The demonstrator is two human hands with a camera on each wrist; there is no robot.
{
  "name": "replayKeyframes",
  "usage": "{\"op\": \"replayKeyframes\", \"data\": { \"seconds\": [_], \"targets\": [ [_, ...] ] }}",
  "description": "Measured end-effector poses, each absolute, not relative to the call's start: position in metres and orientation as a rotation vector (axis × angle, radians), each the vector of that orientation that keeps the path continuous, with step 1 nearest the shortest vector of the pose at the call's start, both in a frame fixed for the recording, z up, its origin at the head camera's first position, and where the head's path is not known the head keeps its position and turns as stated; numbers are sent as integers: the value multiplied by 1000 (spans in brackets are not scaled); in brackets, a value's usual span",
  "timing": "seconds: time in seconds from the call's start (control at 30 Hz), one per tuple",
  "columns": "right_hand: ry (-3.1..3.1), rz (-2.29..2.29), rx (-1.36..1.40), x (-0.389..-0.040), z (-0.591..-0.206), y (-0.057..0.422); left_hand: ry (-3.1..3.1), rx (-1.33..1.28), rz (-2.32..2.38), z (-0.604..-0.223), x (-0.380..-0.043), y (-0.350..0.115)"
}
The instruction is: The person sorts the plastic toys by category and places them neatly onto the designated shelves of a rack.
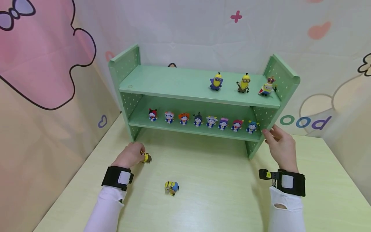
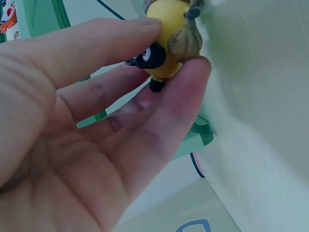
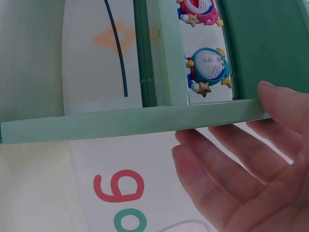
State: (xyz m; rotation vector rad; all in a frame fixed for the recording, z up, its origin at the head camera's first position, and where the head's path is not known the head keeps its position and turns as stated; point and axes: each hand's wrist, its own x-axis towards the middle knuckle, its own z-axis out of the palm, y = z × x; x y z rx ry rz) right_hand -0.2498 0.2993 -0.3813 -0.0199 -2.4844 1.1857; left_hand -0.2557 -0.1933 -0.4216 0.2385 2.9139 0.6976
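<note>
My left hand (image 1: 131, 154) is low over the table in front of the shelf's left end. Its thumb and fingertips pinch a yellow minion figurine (image 2: 166, 29), which hangs head down with its dark goggle and brown sack-like part showing. A second minion figurine (image 1: 172, 187), yellow and blue, lies on the table nearer to me. At the green two-tier shelf (image 1: 185, 93), my right hand (image 1: 281, 146) holds the front edge of the right side panel (image 3: 120, 118), thumb on the inner side and fingers on the outer side.
On the top tier, three minion figurines stand towards the right, one a crowned minion (image 1: 266, 87). A row of several blue-and-white cat figurines, such as the red-hatted one (image 1: 152, 114), fills the lower tier. Behind is a printed cloth (image 1: 188, 32); the pale table (image 1: 214, 180) lies below.
</note>
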Motion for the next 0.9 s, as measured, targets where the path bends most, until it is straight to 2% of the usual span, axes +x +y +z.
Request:
{"op": "replayKeyframes", "data": {
  "seconds": [0.9],
  "targets": [
    [-2507, 1160, -38, -248, -380, 298, 2985, 352, 740, -405, -253, -188]
  ]
}}
